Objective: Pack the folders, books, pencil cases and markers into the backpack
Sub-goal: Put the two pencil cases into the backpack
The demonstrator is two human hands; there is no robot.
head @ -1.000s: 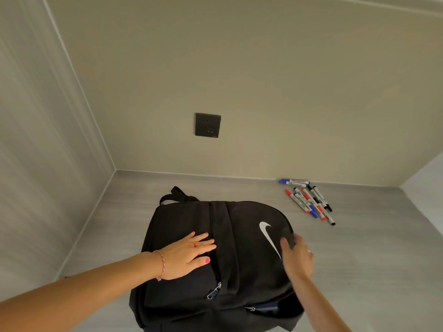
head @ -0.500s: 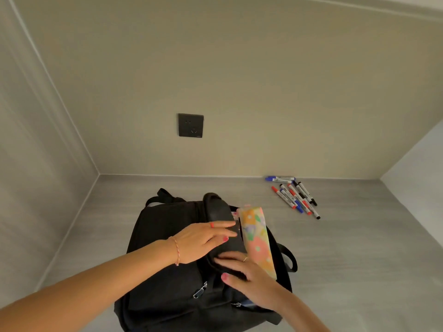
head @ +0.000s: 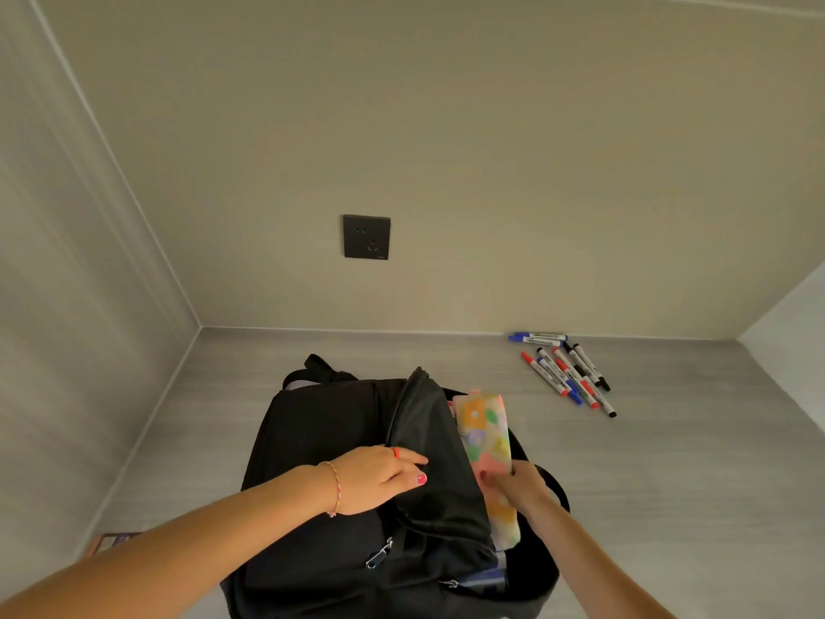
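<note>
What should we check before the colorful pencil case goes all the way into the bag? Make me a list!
1. Backpack open: ok, the left hand holds the front flap back.
2. Pencil case held: ok, the right hand grips it.
3. Case fully inside: not ok, its top sticks out.
4. Room deeper down: cannot tell, the inside is hidden.
5. Markers packed: not ok, they lie on the floor by the wall.

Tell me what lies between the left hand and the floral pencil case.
In the head view, the backpack's raised black flap lies between the left hand and the floral pencil case, which the right hand holds.
</note>
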